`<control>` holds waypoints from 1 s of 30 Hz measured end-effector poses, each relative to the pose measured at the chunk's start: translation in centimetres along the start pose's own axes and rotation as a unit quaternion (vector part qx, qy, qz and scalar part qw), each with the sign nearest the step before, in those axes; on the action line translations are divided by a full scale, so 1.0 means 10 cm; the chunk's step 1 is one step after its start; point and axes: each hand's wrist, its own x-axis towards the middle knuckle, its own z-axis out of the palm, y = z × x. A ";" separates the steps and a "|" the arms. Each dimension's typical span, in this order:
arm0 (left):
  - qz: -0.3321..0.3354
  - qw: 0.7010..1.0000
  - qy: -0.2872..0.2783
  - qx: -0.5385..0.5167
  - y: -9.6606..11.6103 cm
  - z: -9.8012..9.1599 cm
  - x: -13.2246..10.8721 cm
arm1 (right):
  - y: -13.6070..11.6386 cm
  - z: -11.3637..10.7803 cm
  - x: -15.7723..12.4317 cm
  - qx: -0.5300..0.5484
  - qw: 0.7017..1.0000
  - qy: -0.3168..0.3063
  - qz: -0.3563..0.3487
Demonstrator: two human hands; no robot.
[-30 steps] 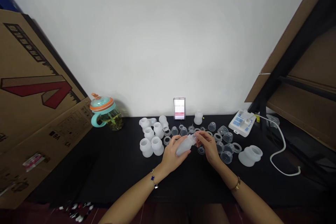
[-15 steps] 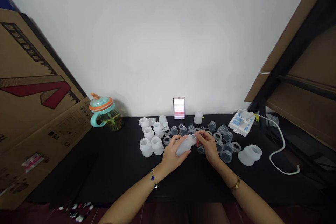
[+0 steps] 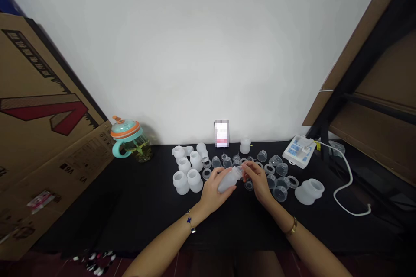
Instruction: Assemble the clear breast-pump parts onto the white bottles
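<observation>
My left hand [image 3: 212, 188] is closed around a translucent white baby bottle [image 3: 228, 181], which lies tilted with its neck up to the right. At the neck sits a clear piece, probably a nipple or collar. The fingertips of my right hand [image 3: 259, 181] are pinched together at that piece; the fingers hide most of it. Several white bottle bodies [image 3: 194, 179] stand left of my hands. To the right and behind are clear domed caps [image 3: 280, 193] and translucent rings [image 3: 293, 181].
A wide white bottle body [image 3: 308, 191] lies at the right, near a power strip [image 3: 299, 151] with a white cable [image 3: 347, 169]. A phone [image 3: 222, 134] leans on the wall. A teal-handled jug [image 3: 131, 140] stands at the left beside a cardboard box [image 3: 42, 108].
Hardly anything differs. Both hands stay at the bottle's neck, with at most a slight shift of the right fingers.
</observation>
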 end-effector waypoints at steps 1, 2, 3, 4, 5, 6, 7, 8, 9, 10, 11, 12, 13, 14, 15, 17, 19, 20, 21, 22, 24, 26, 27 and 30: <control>-0.001 1.000 0.001 -0.002 0.00 0.00 0.00 | 0.00 0.00 0.00 0.003 1.000 -0.002 0.001; -0.001 1.000 0.002 -0.003 0.00 0.00 0.00 | 0.00 0.00 0.00 0.005 1.000 -0.004 0.002; -0.001 1.000 0.004 -0.005 0.00 0.00 0.00 | 0.00 -0.01 0.00 0.005 1.000 -0.007 0.001; -0.001 1.000 0.005 -0.005 0.00 0.00 0.00 | 0.00 -0.01 -0.01 0.003 1.000 -0.011 -0.001; -0.001 1.000 0.006 -0.005 0.00 0.00 0.00 | 0.00 -0.02 -0.01 0.001 1.000 -0.015 -0.003; 0.000 1.000 0.007 -0.004 0.00 0.01 0.00 | 0.00 -0.02 -0.01 -0.001 1.000 -0.018 -0.005; -0.001 1.000 0.007 -0.004 -0.01 0.01 0.00 | 0.00 -0.02 -0.01 -0.003 1.000 -0.020 -0.006; -0.001 1.000 0.007 -0.004 -0.01 0.01 0.00 | -0.01 -0.02 -0.01 -0.004 1.000 -0.020 -0.007; -0.002 1.000 0.006 -0.005 0.00 0.01 0.00 | -0.01 -0.02 -0.01 -0.005 1.000 -0.018 -0.007; -0.002 1.000 0.006 -0.006 0.00 0.01 0.00 | -0.01 -0.02 -0.01 -0.006 1.000 -0.015 -0.007; -0.003 1.000 0.005 -0.006 0.00 0.00 0.01 | -0.02 -0.01 -0.01 -0.007 1.000 -0.010 -0.007; -0.004 1.000 0.005 -0.007 0.00 0.00 0.01 | -0.02 -0.01 -0.01 -0.009 1.000 -0.006 -0.007; -0.003 1.000 0.005 -0.007 0.00 0.00 0.01 | -0.02 0.00 -0.01 -0.012 1.000 -0.002 -0.007; -0.004 1.000 0.005 -0.007 0.00 0.00 0.01 | -0.03 0.00 -0.02 -0.015 1.000 0.000 -0.007; -0.005 1.000 0.004 -0.008 0.00 0.00 0.01 | -0.03 0.00 -0.02 -0.018 1.000 0.001 -0.007; -0.006 1.000 0.005 -0.007 0.01 0.00 0.01 | -0.03 0.00 -0.01 -0.020 1.000 0.002 -0.007; -0.007 1.000 0.004 -0.006 0.01 0.00 0.01 | -0.03 -0.01 -0.01 -0.019 1.000 0.000 -0.009; -0.006 1.000 0.003 -0.005 0.01 0.00 0.01 | -0.02 -0.01 -0.01 -0.017 1.000 -0.001 -0.010; -0.004 1.000 0.003 -0.005 0.01 -0.01 0.01 | -0.02 -0.01 -0.01 -0.015 1.000 -0.002 -0.011; -0.002 1.000 0.003 -0.005 0.01 -0.01 0.01 | -0.02 -0.01 -0.01 -0.015 1.000 -0.001 -0.011; 0.000 1.000 0.004 -0.005 0.01 0.00 0.01 | -0.02 -0.01 -0.01 -0.016 1.000 0.000 -0.009; -0.001 1.000 0.004 -0.002 0.01 0.00 0.01 | -0.02 -0.01 -0.01 -0.018 1.000 0.002 -0.007; -0.002 1.000 0.004 0.000 0.01 0.00 0.01 | -0.02 -0.01 -0.01 -0.019 1.000 0.003 -0.007; -0.001 1.000 0.006 0.004 0.01 0.00 0.01 | -0.01 -0.01 -0.01 -0.019 1.000 0.006 -0.007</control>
